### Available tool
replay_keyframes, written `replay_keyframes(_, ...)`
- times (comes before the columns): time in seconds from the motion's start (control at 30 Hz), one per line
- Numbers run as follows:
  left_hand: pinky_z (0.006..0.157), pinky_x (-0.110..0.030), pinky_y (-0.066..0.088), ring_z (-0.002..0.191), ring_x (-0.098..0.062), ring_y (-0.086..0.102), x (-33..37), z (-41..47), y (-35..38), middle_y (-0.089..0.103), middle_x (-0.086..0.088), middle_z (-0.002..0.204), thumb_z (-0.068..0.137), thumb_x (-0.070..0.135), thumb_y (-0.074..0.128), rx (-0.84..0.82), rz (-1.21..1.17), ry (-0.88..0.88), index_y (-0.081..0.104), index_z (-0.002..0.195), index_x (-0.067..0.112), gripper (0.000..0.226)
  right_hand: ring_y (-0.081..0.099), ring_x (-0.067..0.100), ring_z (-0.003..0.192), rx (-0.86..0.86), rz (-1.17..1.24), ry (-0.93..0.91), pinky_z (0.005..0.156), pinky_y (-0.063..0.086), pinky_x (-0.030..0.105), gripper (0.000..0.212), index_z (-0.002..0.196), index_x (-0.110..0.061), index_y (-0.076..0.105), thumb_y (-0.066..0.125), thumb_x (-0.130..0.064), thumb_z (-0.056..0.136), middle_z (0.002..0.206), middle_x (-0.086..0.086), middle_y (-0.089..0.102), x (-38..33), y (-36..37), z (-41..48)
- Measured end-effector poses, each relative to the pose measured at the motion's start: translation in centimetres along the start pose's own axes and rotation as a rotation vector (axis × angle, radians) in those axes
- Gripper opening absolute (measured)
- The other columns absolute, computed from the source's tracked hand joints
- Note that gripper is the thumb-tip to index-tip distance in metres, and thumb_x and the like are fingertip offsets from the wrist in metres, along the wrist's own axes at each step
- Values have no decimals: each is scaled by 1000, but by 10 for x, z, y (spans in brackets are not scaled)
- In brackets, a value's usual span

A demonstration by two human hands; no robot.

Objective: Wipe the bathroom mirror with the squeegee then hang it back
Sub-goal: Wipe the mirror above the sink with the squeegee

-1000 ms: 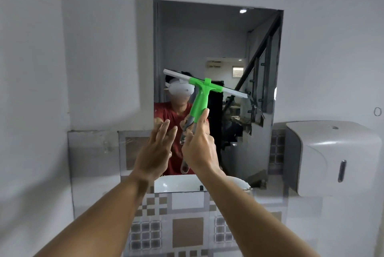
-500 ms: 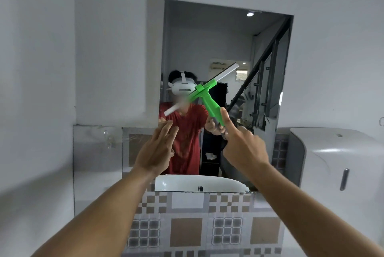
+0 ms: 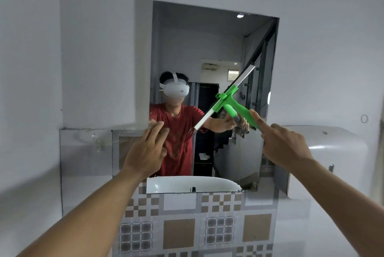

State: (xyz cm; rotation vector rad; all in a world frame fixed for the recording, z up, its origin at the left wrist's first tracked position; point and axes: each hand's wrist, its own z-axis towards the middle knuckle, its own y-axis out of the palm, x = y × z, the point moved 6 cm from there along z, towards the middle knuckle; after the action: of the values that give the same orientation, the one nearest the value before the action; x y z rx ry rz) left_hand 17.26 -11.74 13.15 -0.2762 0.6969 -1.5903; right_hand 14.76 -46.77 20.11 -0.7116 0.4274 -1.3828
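**Q:** What does your right hand (image 3: 284,144) hold, and how?

**A:** Your right hand is wrapped round the green handle of the squeegee (image 3: 228,101), forefinger stretched along the handle toward the blade. The remaining fingers are hidden behind the back of the hand, so their exact placement cannot be told.

**Q:** How does the squeegee lie?

**A:** Its blade runs on a diagonal, upper end toward the top right, lower end toward the bottom left, over the right half of the mirror (image 3: 207,49). Whether the blade edge touches the glass cannot be told.

**Q:** And your left hand (image 3: 145,150)?

**A:** It is raised before the mirror's lower left part, palm away from you, fingers straight and loosely together, holding nothing. It is well apart from the squeegee.

**Q:** What surrounds the mirror?

**A:** A plain grey wall (image 3: 93,49) above and to each side; patterned brown and white tiles (image 3: 178,231) below; a white dispenser (image 3: 336,152) mounted at your right, just beside the mirror's lower right edge. The glass reflects a person in a red shirt and the white rim of a basin (image 3: 187,184).
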Motion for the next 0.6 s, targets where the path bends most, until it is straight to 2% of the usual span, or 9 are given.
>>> replay_keyframes(0.07, 111, -46, 45, 140, -31, 42, 3, 9, -15, 47, -14, 149, 98, 32, 56, 76, -31, 18, 51, 144, 7, 53, 53, 16, 59, 5, 51, 16, 50, 43, 30, 97, 146, -52, -24, 50, -16, 94, 86, 0, 58, 2, 5, -4)
replay_keyframes(0.17, 104, -44, 49, 125, -30, 51, 9, 40, -47, 53, -13, 139, 96, 30, 59, 176, -24, 64, 54, 140, 9, 49, 56, 18, 61, 23, 105, 11, 53, 53, 35, 102, 142, -56, -27, 51, -15, 92, 90, 3, 63, 2, 13, -5)
replay_keyframes(0.33, 109, -47, 45, 132, -32, 44, -3, 117, -90, 42, -14, 148, 94, 29, 57, 193, 93, 80, 48, 146, 6, 58, 61, 24, 64, 32, 142, 54, 58, 58, 43, 97, 150, -53, -15, 52, -16, 90, 91, 4, 66, -3, 23, -10)
replay_keyframes(0.4, 112, -49, 44, 137, -35, 39, -8, 141, -104, 38, -16, 152, 89, 26, 66, 186, 156, 104, 41, 152, 11, 69, 61, 25, 62, 23, 175, 91, 54, 55, 38, 97, 152, -49, -12, 53, -15, 90, 86, 3, 65, -10, 26, -15)
replay_keyframes(0.47, 113, -51, 42, 140, -38, 35, -12, 157, -115, 35, -17, 155, 86, 25, 71, 171, 196, 123, 38, 153, 15, 76, 56, 19, 55, 1, 234, 144, 46, 45, 31, 97, 155, -45, -11, 54, -11, 89, 79, 1, 60, -18, 32, -22)
replay_keyframes(0.6, 112, -53, 42, 142, -40, 32, -19, 172, -119, 31, -16, 159, 85, 27, 71, 101, 231, 141, 37, 155, 18, 78, 47, 11, 47, -31, 378, 255, 41, 36, 26, 90, 156, -35, -12, 50, -13, 96, 61, -6, 47, -42, 50, -38)
